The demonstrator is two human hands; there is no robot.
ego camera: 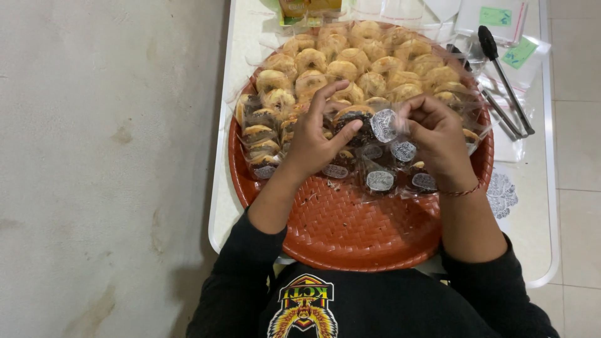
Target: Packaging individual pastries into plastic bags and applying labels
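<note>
Left hand: the left hand (311, 145) rests over the middle of the round woven orange-red tray (350, 231), thumb and fingers closed narrowly on a chocolate-topped pastry in a clear plastic wrapper (352, 117).
Right hand: the right hand (437, 139) pinches the same wrapper from the other side, at its round white label sticker (383, 125); a thin red cord bracelet (460, 191) circles the wrist.
Wrapped pastry: held between both hands just above the tray's centre.
Tray contents: golden ring-shaped pastries in clear wrappers (369, 62) crowd the far half; dark labelled pieces (380, 180) lie under and between the hands, partly hidden by them.
Near half of tray: bare weave.
Beside the tray: black-handled metal tongs (504, 81) lie on the white table (538, 231) at right, near clear bags.
</note>
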